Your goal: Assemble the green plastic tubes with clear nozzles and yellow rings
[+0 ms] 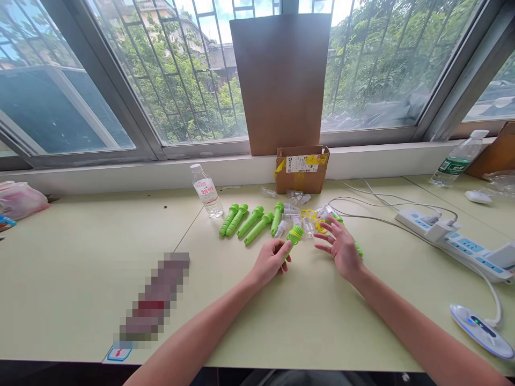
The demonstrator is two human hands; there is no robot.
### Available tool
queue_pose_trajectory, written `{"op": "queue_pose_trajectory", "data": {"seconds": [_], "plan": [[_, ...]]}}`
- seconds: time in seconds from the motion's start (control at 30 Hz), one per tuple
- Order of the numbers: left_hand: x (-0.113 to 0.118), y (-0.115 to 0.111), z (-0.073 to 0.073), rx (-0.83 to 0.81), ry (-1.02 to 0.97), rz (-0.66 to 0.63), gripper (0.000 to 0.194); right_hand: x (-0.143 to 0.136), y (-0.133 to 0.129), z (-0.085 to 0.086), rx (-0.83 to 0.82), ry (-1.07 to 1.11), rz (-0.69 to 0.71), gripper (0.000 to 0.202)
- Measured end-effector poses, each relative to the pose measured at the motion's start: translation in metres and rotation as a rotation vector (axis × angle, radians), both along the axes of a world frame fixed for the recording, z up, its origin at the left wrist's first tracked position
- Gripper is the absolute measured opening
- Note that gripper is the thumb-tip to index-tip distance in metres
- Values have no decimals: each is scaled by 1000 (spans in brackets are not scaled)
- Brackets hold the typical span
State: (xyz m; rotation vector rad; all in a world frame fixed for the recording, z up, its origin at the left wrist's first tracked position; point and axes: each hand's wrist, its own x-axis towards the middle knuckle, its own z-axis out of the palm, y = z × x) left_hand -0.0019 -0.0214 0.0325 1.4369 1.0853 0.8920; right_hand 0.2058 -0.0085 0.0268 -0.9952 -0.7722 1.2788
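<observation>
Left hand point(270, 259) clasped round a green tube point(295, 235); right hand point(341, 251) released, fingers spread. Clear bottles point(308, 228) lie just beyond, between hands; five similar tubes point(258, 228) beyond left hand.

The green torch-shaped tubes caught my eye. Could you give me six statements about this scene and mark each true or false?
1. The left hand holds a green torch-shaped tube. True.
2. Both hands grip tubes. False: the right hand is open, its fingers spread.
3. Five more green tubes lie to the left of the held one. True.
4. A cardboard box stands farther back, with a red-lettered water bottle to its left. True.
5. Those five tubes are inside the cardboard box. False: they lie on the table.
6. The red-lettered water bottle lies on its side. False: it stands upright.
</observation>
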Motion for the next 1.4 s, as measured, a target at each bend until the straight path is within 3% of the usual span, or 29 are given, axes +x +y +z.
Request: {"op": "queue_pose_trajectory", "data": {"seconds": [0.17,0.37,0.5,0.7,1.03,1.4], "plan": [[0,0,1,13,6,5,40,-7,-8,0,101,-181,66,48],[1,-1,3,35,-14,46,40,-16,-14,-9,428,-656,197,43],[0,1,3,74,-38,108,39,-18,-10,-17,548,-967,248,39],[-1,4,0,85,-53,120,37,-19,-6,-27,477,-1273,208,38],[-1,1,3,75,-18,110,37,-32,-8,-29,320,-1666,207,54],[0,1,3,74,-11,106,37,-36,-5,-32,340,-1708,114,53]]}}
